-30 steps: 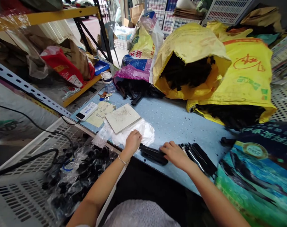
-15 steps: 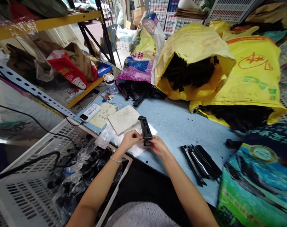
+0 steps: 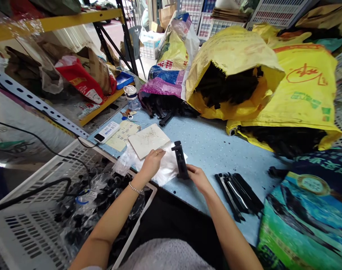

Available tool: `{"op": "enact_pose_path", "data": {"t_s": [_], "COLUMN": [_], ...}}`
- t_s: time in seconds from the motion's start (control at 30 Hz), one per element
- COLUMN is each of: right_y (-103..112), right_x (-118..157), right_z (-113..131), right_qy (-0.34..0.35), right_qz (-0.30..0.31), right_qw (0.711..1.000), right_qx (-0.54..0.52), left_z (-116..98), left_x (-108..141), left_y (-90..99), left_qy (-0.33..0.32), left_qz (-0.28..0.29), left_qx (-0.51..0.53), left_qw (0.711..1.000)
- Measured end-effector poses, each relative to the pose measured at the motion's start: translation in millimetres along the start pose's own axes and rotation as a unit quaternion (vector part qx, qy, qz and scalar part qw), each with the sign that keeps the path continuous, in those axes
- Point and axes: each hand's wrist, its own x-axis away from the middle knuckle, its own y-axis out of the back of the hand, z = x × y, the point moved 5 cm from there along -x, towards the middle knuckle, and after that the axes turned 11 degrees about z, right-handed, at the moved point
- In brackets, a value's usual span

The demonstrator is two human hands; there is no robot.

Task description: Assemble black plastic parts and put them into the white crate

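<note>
- One black piece (image 3: 181,161) in work, stood roughly upright at frame centre, over the right edge of a white plastic sheet (image 3: 167,168).
- Right hand (image 3: 197,175): grip closed on the piece's lower end, thumb and fingers either side.
- Left hand (image 3: 151,163): grip drawn to a pinch beside the pale tile (image 3: 148,140), apart from the piece. Anything between the fingertips too small for me to tell.
- Fine bits scattered on the tile; supply there not used up.
- Row of long black parts (image 3: 238,197) lying right of centre, low in frame. Finished or waiting, I can't say.
- Plenty left, I'd judge: yellow bag (image 3: 235,47), upper right, gapes full of dark parts. This piece looks part-way at most.
- Open room: bare blue bench (image 3: 206,138) between the piece and the bags, some also between right hand and row.
- Tight side: bench's near edge slants just below both hands; white crate (image 3: 24,228), lower left, sits under the left forearm. A dropped bit could land there.
</note>
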Motion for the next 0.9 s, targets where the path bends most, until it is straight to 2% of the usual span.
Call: {"op": "enact_pose_path", "data": {"t_s": [0.1, 0.2, 0.27, 0.33, 0.4, 0.43, 0.5, 0.57, 0.67, 0.73, 0.8, 0.87, 0.9], "right_y": [-2, -10, -12, -17, -25, -30, -36, -41, -55, -66, -71, -57, -40], "right_x": [22, 32, 30, 26, 23, 22, 23, 27, 39, 51, 66, 87, 98], "right_z": [8, 5, 2, -5, -12, -14, -17, -19, -9, 7, 25, 43, 49], "right_qy": [0.057, 0.023, -0.007, -0.042, -0.069, -0.073, -0.060, -0.042, -0.012, 0.006, 0.018, 0.020, 0.012], "right_qz": [0.017, 0.056, 0.038, 0.028, 0.033, 0.034, 0.011, -0.036, -0.082, -0.059, 0.030, 0.097, 0.094], "right_qw": [0.983, 0.970, 0.985, 0.999, 0.985, 0.977, 0.979, 0.991, 0.996, 0.995, 0.994, 0.984, 0.974], "right_qx": [0.173, 0.237, 0.168, 0.007, -0.152, -0.197, -0.192, -0.123, 0.026, 0.086, 0.103, 0.149, 0.205], "left_z": [3, -7, -27, -52, -70, -73, -71, -67, -71, -79, -85, -81, -71], "left_x": [1, 11, 27, 48, 68, 75, 84, 84, 78, 78, 89, 113, 129], "left_y": [-0.9, -3.8, -8.9, -16.9, -23.7, -25.4, -27.2, -30.2, -30.9, -17.7, 7.2, 35.0, 45.8], "left_qy": [0.014, -0.008, -0.080, -0.169, -0.200, -0.183, -0.116, -0.067, -0.062, -0.068, -0.069, -0.055, -0.034], "left_qz": [-0.001, -0.007, -0.001, 0.024, 0.045, 0.045, 0.040, 0.065, 0.127, 0.132, 0.143, 0.202, 0.251], "left_qx": [0.077, 0.121, 0.121, 0.130, 0.157, 0.175, 0.213, 0.221, 0.149, 0.121, 0.141, 0.165, 0.165], "left_qw": [0.997, 0.993, 0.989, 0.977, 0.966, 0.966, 0.969, 0.971, 0.979, 0.982, 0.977, 0.964, 0.953]}}
